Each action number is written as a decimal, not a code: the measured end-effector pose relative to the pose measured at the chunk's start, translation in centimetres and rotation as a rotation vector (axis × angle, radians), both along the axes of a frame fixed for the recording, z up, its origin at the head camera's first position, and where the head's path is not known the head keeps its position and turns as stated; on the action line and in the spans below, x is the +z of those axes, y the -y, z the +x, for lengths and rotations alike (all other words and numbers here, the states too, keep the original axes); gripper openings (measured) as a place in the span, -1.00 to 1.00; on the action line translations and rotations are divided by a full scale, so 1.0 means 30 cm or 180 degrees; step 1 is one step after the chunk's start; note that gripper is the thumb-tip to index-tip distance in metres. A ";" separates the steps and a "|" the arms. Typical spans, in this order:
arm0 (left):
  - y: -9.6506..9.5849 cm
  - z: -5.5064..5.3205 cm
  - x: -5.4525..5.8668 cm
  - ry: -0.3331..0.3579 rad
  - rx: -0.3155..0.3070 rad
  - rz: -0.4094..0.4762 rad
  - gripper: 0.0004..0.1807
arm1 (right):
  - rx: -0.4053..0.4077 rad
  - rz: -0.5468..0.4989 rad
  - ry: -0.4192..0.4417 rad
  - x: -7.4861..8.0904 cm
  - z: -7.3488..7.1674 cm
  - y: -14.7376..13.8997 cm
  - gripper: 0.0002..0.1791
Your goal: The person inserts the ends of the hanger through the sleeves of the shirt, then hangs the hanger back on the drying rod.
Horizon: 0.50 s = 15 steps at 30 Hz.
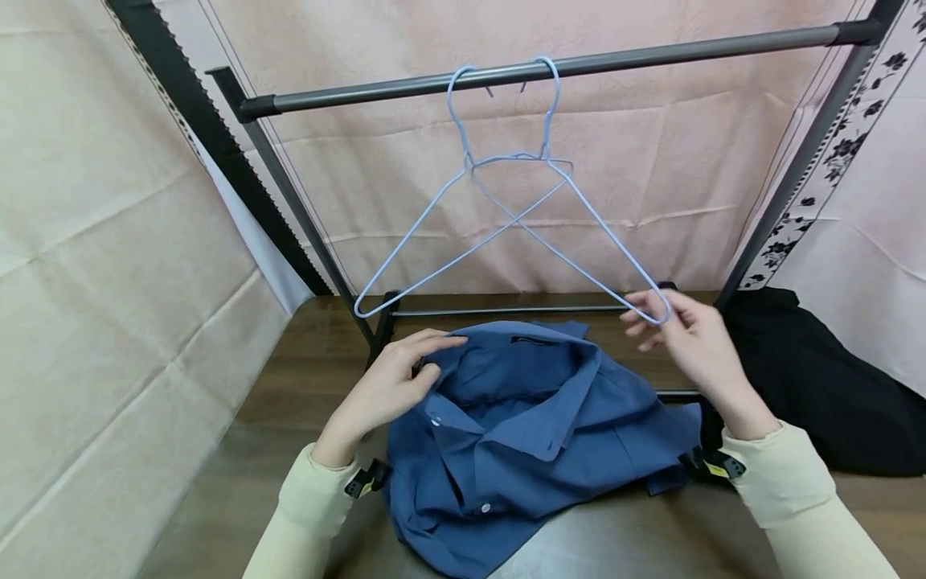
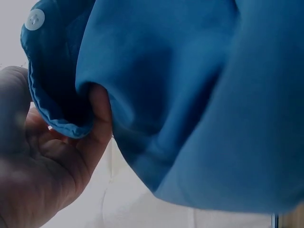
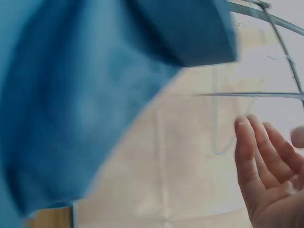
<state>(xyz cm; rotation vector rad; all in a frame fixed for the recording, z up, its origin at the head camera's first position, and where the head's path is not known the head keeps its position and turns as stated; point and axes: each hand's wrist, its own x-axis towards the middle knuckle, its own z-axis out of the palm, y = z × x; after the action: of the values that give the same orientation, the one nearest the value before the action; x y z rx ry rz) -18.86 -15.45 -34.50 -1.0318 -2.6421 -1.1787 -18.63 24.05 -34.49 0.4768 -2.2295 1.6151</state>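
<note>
A blue button-up shirt [image 1: 521, 434] is bunched up in front of me, collar toward the rack. My left hand [image 1: 387, 382] holds the shirt by its collar edge; in the left wrist view the fingers [image 2: 100, 111] curl under the fabric near a white button [image 2: 34, 19]. Two light blue wire hangers hang on the rail, the left hanger [image 1: 408, 241] and the right hanger [image 1: 611, 233], crossing each other. My right hand [image 1: 698, 346] is at the right hanger's lower right corner, fingers loosely extended. Whether it touches the wire is unclear.
A dark metal rail [image 1: 405, 89] spans the rack above the wooden table [image 1: 282, 418]. Black cloth [image 1: 817, 386] lies at the right. Pale fabric [image 1: 130, 201] covers the sides and back, and a lower rack bar [image 1: 499, 310] runs behind the shirt.
</note>
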 end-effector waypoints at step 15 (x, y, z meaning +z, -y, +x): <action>-0.003 0.000 -0.020 0.0022 0.0085 0.0025 -0.42 | 0.0189 -0.0302 -0.0176 0.168 0.060 0.079 -0.55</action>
<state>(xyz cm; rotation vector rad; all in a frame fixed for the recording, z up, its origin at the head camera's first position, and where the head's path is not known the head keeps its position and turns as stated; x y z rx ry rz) -18.85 -15.35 -35.09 -0.9897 -2.6457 -1.1886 -16.83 21.68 -29.46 0.5596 -2.1067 1.7073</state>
